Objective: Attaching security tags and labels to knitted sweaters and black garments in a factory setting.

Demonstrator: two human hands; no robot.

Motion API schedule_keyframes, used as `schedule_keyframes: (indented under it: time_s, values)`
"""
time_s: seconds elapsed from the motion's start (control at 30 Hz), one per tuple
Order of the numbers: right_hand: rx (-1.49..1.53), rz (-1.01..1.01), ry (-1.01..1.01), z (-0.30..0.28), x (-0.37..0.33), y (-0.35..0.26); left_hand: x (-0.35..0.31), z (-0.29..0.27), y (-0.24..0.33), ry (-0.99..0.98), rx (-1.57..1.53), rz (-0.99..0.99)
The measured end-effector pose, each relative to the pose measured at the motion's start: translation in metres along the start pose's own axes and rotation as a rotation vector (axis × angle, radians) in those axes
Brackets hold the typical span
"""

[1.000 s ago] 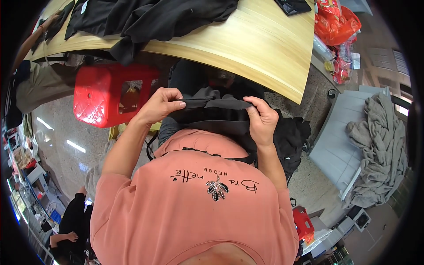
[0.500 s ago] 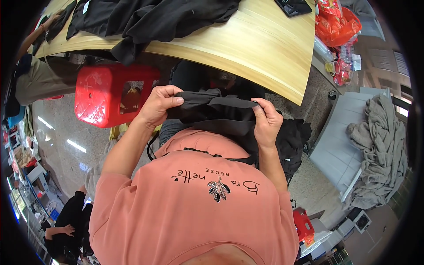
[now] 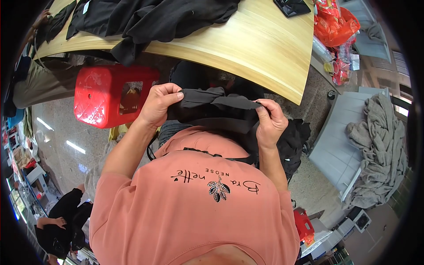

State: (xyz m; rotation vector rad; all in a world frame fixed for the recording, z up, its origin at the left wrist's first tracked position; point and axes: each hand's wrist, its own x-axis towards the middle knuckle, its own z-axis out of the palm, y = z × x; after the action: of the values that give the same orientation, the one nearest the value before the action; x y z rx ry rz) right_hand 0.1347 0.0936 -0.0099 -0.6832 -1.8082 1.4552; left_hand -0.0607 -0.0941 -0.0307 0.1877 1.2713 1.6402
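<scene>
A dark grey-black garment (image 3: 216, 104) is stretched between my two hands above my lap, just below the table's near edge. My left hand (image 3: 160, 105) pinches one end of its edge between thumb and fingers. At the other end, my right hand (image 3: 269, 121) grips the same edge, thumb on top. The upper edge is partly folded over along its length. The garment's lower part falls into shadow over my lap, so its full shape is hidden. More dark cloth (image 3: 293, 145) hangs to the right of my right forearm.
A wooden table (image 3: 265, 48) with dark garments (image 3: 163, 20) and a phone (image 3: 292, 6) stands ahead. Left is a red stool (image 3: 92, 97); right, a grey cart (image 3: 338, 141) with grey cloth (image 3: 380, 150). Red bags (image 3: 338, 26) lie beyond the table's corner. Other people are at the left.
My right hand has moved slightly to the right, drawing the garment's edge a little wider. My left hand has barely moved. At lower left, another person has shifted slightly.
</scene>
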Motion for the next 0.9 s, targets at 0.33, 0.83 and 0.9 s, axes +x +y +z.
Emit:
schedule_keyframes:
  time_s: [0.33, 0.83, 0.9]
  values:
    - [0.068, -0.133, -0.600, 0.026, 0.010, -0.012, -0.007, 0.048, 0.013, -0.092, 0.279, -0.005]
    - [-0.011, 0.085, -0.563, 0.027, -0.002, 0.000, -0.005, 0.037, 0.002, -0.264, -0.062, -0.175]
    - [-0.010, 0.032, -0.580, 0.027, 0.000, 0.001, -0.005, 0.039, 0.003, -0.289, -0.103, -0.165]
